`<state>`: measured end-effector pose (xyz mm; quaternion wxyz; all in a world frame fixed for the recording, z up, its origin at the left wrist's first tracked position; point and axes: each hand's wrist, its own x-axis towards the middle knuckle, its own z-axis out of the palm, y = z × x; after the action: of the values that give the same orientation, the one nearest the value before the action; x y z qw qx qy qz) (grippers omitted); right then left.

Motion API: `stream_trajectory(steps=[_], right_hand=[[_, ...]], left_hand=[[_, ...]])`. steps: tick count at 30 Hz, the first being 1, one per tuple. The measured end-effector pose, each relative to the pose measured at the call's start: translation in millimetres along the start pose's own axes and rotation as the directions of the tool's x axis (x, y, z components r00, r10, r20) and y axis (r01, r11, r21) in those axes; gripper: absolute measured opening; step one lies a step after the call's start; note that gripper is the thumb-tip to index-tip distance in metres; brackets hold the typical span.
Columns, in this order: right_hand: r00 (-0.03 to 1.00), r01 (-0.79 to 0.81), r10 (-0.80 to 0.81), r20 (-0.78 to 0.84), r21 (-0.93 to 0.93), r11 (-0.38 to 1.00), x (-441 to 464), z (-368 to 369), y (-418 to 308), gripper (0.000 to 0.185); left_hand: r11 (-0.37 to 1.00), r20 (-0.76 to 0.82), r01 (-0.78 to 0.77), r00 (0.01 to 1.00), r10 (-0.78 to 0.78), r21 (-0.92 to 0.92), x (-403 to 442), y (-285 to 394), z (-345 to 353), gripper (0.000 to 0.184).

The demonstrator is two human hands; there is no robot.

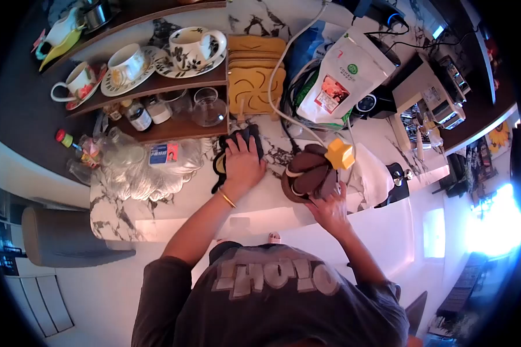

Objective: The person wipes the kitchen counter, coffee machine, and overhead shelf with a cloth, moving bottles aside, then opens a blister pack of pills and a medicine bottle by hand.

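- Left grip (244, 166): I have it open, flat over a black item (250, 130); sideways pressure could slide it.
- Right grip (331, 207): at the brown petalled object (310, 173)'s near edge, closure indeterminable; pushing may displace the yellow star (340, 154).
- Surface (118, 214): supports both.

tight lane, marble counter (264, 199)
passable between left hand (243, 165) and brown petalled thing (311, 176), yellow boards (256, 89) block the back

White glare (499, 222) floods the room at 3 o'clock on my remote feed; a brown shelf unit (173, 132) stands at 10, a grey seat (63, 237) (rounded at its edges) at 8, pale floor (113, 312) at 7.
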<state>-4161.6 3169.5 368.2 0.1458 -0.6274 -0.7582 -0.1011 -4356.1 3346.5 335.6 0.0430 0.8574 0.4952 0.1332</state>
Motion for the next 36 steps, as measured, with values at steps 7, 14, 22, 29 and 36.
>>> stream_trajectory(steps=[7,14,22,29,36], right_hand=[[0.996,-0.093,0.093,0.008,0.006,0.996,-20,-10,28,0.026],[0.994,-0.113,0.113,0.000,0.042,0.993,-21,2,56,0.024],[0.998,0.056,-0.053,-0.045,0.071,0.996,-47,5,39,0.019],[0.981,0.191,-0.190,-0.027,0.080,0.978,-26,7,-27,0.016],[0.960,0.279,-0.268,-0.084,0.151,0.949,46,39,-70,0.021]], left_hand=[[0.998,-0.155,0.048,0.986,-0.055,-0.051,62,31,22,0.059],[0.990,-0.093,-0.130,0.988,0.124,-0.062,39,40,23,0.054],[0.923,-0.101,-0.295,0.955,0.278,-0.247,-123,10,-27,0.054],[0.942,-0.315,0.321,0.888,-0.335,-0.098,-229,-201,-95,0.049],[0.646,-0.250,0.764,0.623,-0.741,-0.010,-235,-321,-111,0.053]])
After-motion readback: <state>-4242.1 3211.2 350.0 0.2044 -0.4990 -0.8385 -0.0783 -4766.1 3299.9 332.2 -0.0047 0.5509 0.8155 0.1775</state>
